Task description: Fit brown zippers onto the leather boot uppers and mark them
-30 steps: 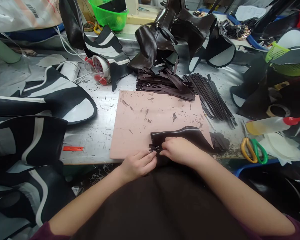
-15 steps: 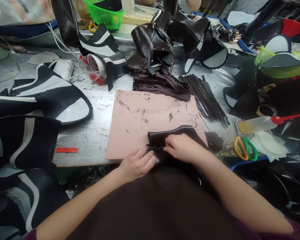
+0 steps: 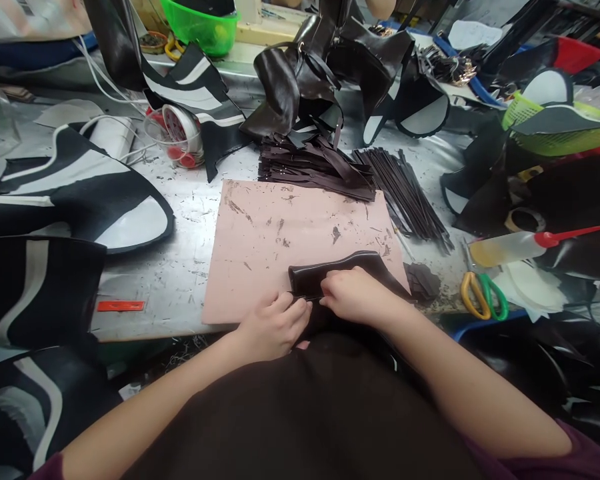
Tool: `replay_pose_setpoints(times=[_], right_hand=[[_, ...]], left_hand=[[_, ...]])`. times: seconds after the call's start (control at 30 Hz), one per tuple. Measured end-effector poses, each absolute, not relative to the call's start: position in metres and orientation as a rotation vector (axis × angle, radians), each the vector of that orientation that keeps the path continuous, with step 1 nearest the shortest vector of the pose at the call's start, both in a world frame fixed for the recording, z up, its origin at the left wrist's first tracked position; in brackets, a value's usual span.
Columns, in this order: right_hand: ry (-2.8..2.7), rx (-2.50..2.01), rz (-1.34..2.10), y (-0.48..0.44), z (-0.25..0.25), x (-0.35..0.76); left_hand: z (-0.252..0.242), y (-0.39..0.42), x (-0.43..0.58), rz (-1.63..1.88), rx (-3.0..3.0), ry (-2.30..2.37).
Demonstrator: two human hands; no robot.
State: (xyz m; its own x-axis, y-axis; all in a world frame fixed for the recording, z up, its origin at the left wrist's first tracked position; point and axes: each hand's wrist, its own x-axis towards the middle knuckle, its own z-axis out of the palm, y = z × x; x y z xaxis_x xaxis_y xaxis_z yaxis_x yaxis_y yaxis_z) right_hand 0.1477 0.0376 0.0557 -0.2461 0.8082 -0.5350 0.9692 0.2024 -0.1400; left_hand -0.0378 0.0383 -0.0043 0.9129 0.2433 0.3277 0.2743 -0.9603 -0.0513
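A dark brown leather piece [image 3: 330, 270] lies at the near edge of a pink cutting mat [image 3: 290, 233]. My left hand [image 3: 275, 327] pinches its lower left edge with curled fingers. Beside it, my right hand [image 3: 355, 297] rests on top of the piece, fingers closed and pressing the same edge. The two hands almost touch. The lower part of the leather is hidden under my hands and drops off the table edge toward my lap.
Behind the mat lie a stack of brown leather strips [image 3: 315, 167] and a bundle of thin black strips [image 3: 405, 190]. Green-and-yellow scissors [image 3: 483, 293] and a glue bottle with a red nozzle [image 3: 525, 245] lie at right. Black-and-white panels [image 3: 80, 193] cover the left; a tape roll [image 3: 177, 130] stands behind.
The short strip ends that stuck out between my hands are now tucked in. Both hands have closed together on the leather's edge, and the view has shifted slightly.
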Motion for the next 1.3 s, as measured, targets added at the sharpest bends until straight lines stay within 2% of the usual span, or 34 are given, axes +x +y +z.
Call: replay_pose_setpoints(times=[0.1,0.27,0.5,1.0,1.3], right_hand=[[2.125,1.660,-0.597,0.038,0.056,0.142],[2.037,1.717,-0.485,0.038,0.065,0.148],[2.037,1.683,-0.879,0.034,0.081,0.188],[2.091,1.600,-0.746,0.037,0.063,0.190],[2.085,1.524,-0.715,0.044,0.060,0.189]], left_hand=[[-0.001,0.035,-0.031,-0.478,-2.938,-0.338],[0.005,0.029,-0.022,-0.249,-2.875,-0.188],[0.006,0.034,-0.020,-0.264,-2.906,-0.157],[0.006,0.038,-0.007,-0.305,-3.040,-0.221],[0.013,0.036,0.001,-0.194,-3.050,-0.254]])
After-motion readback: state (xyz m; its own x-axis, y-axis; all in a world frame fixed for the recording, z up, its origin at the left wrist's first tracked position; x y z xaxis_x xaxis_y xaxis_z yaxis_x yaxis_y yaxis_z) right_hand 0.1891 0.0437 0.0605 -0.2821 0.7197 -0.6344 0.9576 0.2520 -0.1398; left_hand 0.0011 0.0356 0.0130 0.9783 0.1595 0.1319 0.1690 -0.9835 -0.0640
